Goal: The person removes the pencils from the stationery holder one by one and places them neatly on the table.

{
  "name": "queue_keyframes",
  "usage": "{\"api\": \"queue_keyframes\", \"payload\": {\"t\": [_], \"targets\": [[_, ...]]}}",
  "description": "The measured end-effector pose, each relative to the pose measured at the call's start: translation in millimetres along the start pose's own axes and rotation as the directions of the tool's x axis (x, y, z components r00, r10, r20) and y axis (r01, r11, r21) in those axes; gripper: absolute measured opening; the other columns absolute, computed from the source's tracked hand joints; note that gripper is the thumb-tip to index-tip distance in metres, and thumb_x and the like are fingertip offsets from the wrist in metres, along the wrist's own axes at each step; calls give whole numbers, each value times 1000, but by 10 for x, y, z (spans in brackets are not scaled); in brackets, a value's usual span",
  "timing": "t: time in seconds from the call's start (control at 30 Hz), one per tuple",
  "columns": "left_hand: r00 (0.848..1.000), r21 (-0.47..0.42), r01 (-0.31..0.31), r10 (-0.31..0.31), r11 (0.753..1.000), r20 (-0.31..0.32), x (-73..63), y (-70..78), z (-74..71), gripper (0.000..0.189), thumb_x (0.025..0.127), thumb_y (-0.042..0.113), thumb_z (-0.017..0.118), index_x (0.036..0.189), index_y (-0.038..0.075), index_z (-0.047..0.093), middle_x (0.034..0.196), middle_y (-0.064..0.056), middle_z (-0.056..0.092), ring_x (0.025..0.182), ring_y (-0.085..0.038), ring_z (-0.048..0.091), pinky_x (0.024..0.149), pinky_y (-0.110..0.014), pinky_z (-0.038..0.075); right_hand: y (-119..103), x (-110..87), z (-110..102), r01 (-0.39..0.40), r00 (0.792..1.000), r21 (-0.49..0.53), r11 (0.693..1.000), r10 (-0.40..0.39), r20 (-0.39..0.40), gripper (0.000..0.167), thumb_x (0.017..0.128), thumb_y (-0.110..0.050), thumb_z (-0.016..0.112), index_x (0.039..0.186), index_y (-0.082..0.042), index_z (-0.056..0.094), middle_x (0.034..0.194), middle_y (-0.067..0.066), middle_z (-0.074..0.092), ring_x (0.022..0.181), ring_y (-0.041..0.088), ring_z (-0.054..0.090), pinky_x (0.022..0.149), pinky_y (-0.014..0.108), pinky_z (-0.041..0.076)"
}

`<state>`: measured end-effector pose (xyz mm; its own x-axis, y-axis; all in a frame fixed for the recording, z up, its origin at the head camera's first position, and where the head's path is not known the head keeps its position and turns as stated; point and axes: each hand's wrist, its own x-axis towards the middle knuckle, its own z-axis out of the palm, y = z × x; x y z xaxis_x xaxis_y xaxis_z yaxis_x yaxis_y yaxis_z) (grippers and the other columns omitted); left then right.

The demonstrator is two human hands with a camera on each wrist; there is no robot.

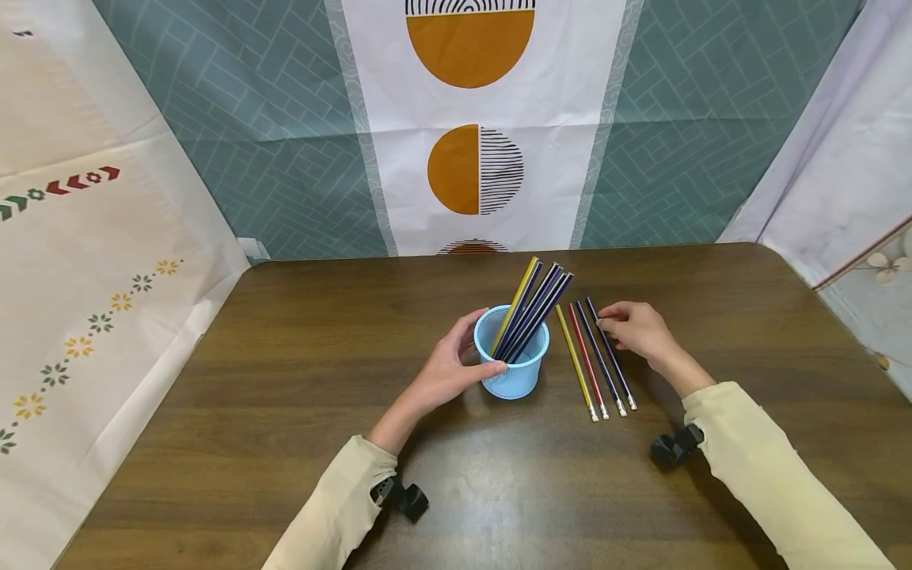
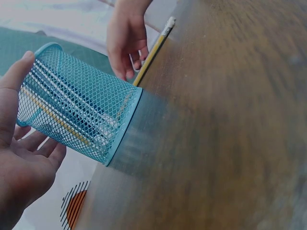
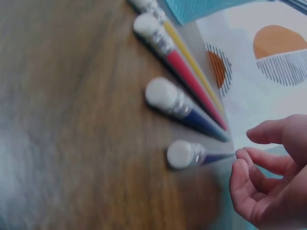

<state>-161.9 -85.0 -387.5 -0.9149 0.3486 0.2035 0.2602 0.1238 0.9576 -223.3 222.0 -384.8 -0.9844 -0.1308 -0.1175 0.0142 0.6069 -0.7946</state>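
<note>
My left hand (image 1: 445, 374) grips a light blue mesh pencil cup (image 1: 514, 384), thumb on the near side and fingers round the far side. The cup (image 2: 79, 96) holds a yellow pencil (image 1: 514, 305) and several dark ones, leaning to the right. To its right lie a yellow pencil (image 1: 574, 358), a red pencil (image 1: 588, 360) and two dark blue pencils, erasers toward me. At the rightmost blue pencil (image 1: 621, 378) is my right hand (image 1: 641, 332), fingertips right by its far part. In the right wrist view, thumb and bent fingers (image 3: 238, 179) stand apart.
The brown wooden table (image 1: 321, 356) runs back to a patterned cloth (image 1: 285, 119) hung behind it. Cream cloth (image 1: 93, 317) hangs at the left and white cloth at the right. Each wrist carries a small black camera (image 1: 677, 447).
</note>
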Motion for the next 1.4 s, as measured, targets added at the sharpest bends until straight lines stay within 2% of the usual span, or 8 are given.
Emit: {"api": "queue_keyframes", "payload": {"t": [0.1, 0.33, 0.43, 0.6, 0.7, 0.83, 1.1, 1.4], "targets": [[1000, -2, 7, -7, 1000, 4, -2, 3, 4, 76, 82, 4, 76, 146, 6, 35, 140, -13, 49, 129, -23, 45, 106, -40, 37, -54, -27, 4, 24, 1000, -4, 1000, -24, 6, 32, 97, -12, 57, 121, 10, 57, 116, 27, 58, 93, 30, 58, 70, 30, 54], [1000, -4, 14, -14, 1000, 10, 14, 18, 8, 80, 82, -1, 74, 148, 3, 31, 143, -17, 45, 131, -26, 43, 108, -41, 35, -240, -98, 30, 163, 986, -83, 983, -165, -18, 27, 95, -9, 59, 117, 6, 63, 113, 23, 63, 101, 33, 57, 80, 37, 47], [1000, -2, 18, -18, 1000, 9, 16, 17, 4, 81, 81, -1, 74, 149, 4, 30, 143, -16, 45, 131, -26, 43, 108, -41, 35, -327, -132, 44, 197, 980, -23, 980, -197, 18, 28, 96, -10, 60, 118, 6, 62, 114, 22, 63, 99, 32, 57, 80, 35, 49], [1000, 3, 10, -10, 1000, 7, 20, 0, -4, 78, 81, 1, 75, 147, 5, 34, 141, -14, 48, 129, -23, 45, 107, -40, 36, -463, -195, 80, 218, 970, 143, 965, -231, 82, 31, 96, -10, 60, 121, 8, 60, 116, 24, 61, 96, 32, 58, 78, 33, 53], [1000, 1, -4, 4, 1000, 3, 26, -8, -1, 77, 81, 1, 76, 146, 5, 35, 140, -14, 49, 128, -22, 46, 106, -39, 37, -534, -228, 101, 228, 963, 216, 949, -253, 95, 31, 95, -11, 61, 120, 8, 60, 117, 26, 60, 94, 26, 60, 79, 33, 54], [1000, -5, -7, 7, 1000, 4, 31, -6, 6, 76, 81, 1, 76, 146, 5, 36, 139, -14, 49, 128, -22, 46, 106, -39, 37, -598, -257, 126, 232, 958, 279, 932, -268, 97, 31, 95, -11, 62, 118, 9, 60, 117, 26, 61, 90, 15, 60, 79, 33, 55], [1000, -1, 1, -1, 1000, 7, 22, -1, -4, 76, 82, 3, 76, 146, 6, 35, 139, -14, 49, 128, -23, 46, 106, -40, 37, -671, -279, 180, 237, 958, 361, 902, -279, 67, 29, 93, -8, 64, 113, 12, 60, 107, 20, 65, 86, 12, 62, 77, 34, 56], [1000, -3, -6, 6, 1000, 11, 8, -23, -13, 76, 82, 5, 76, 146, 6, 35, 139, -13, 50, 128, -23, 46, 106, -41, 37, -725, -269, 238, 174, 978, 344, 923, -202, 47, 31, 91, -12, 68, 111, 11, 61, 103, 12, 67, 89, 25, 63, 74, 33, 55]]}}
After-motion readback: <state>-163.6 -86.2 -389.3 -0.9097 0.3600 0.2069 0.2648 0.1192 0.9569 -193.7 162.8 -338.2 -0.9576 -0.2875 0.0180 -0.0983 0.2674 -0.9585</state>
